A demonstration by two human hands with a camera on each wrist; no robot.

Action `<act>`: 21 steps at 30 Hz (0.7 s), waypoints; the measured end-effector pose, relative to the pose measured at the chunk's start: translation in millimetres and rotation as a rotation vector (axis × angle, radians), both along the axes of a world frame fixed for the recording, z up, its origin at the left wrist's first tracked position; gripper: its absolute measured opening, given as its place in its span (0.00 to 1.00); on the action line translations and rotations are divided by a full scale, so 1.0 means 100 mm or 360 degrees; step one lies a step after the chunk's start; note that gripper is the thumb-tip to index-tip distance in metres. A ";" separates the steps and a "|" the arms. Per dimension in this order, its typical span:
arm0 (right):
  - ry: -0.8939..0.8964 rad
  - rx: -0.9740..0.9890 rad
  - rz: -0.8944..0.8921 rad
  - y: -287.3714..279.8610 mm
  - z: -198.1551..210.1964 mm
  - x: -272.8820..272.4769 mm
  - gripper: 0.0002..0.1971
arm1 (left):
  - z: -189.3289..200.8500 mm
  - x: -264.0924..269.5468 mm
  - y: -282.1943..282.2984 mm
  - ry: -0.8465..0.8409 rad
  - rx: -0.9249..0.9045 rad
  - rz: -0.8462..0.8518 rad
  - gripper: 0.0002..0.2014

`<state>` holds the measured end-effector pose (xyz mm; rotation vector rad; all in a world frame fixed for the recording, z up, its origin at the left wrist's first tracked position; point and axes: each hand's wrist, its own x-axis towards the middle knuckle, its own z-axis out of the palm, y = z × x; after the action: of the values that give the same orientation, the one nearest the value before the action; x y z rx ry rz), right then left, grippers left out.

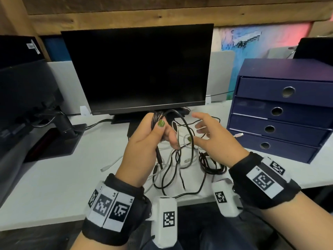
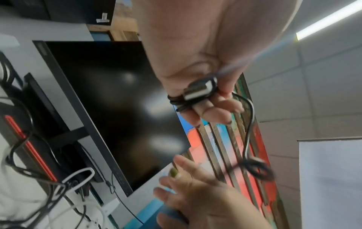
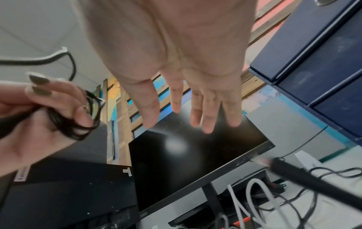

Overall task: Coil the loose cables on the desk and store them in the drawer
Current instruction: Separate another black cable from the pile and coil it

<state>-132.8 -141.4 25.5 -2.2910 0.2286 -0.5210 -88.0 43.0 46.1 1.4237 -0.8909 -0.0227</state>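
Note:
My left hand [image 1: 155,130] is raised in front of the monitor and grips several loops of a thin black cable [image 1: 182,120]. In the left wrist view the loops wrap my fingers [image 2: 207,111], with a USB plug [image 2: 199,89] lying against them. My right hand [image 1: 207,130] hovers just to the right, fingers spread and straight [image 3: 195,108], holding nothing. The cable's loose length trails down to a tangle of black and white cables [image 1: 180,163] on the white desk [image 1: 63,186]. The dark blue drawer unit [image 1: 281,112] stands at the right, all its drawers closed.
A black monitor [image 1: 140,69] stands right behind my hands on its stand. A second monitor base [image 1: 59,134] sits at the left. A small bundle of black cable [image 1: 212,165] lies near my right wrist. The desk's front edge is close to my wrists.

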 end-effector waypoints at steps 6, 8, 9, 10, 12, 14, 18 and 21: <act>-0.0242 0.0767 0.0265 0.38 0.04 -0.24 0.19 | 0.02 -0.07 -0.10 0.0201 0.0101 0.0385 0.12; -0.0161 0.1086 0.0517 0.47 0.02 -0.32 0.25 | -0.01 -0.05 -0.12 0.0094 0.0207 0.0596 0.13; -0.0119 0.1103 0.0631 0.51 0.00 -0.34 0.22 | -0.02 -0.05 -0.12 0.0055 0.0246 0.0673 0.13; -0.0111 0.1030 0.0672 0.54 -0.02 -0.34 0.16 | -0.04 -0.04 -0.12 0.0039 0.0266 0.0713 0.13; -0.0151 0.0968 0.0584 0.56 -0.03 -0.29 0.11 | -0.06 -0.03 -0.13 0.0101 0.0264 0.0678 0.13; -0.0238 0.1021 0.0441 0.55 0.00 -0.24 0.12 | -0.05 -0.03 -0.11 0.0245 0.0146 0.0430 0.13; -0.0342 0.1113 0.0165 0.48 0.08 -0.14 0.14 | -0.02 -0.11 -0.07 0.0310 -0.0021 -0.0291 0.13; -0.0147 0.0926 0.0104 0.55 0.03 -0.10 0.14 | -0.01 -0.21 -0.09 0.0420 -0.0184 -0.0567 0.11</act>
<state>-143.3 -86.4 28.1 -1.6997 0.2238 -0.4533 -108.6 34.2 45.3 1.1103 -0.8988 -0.4121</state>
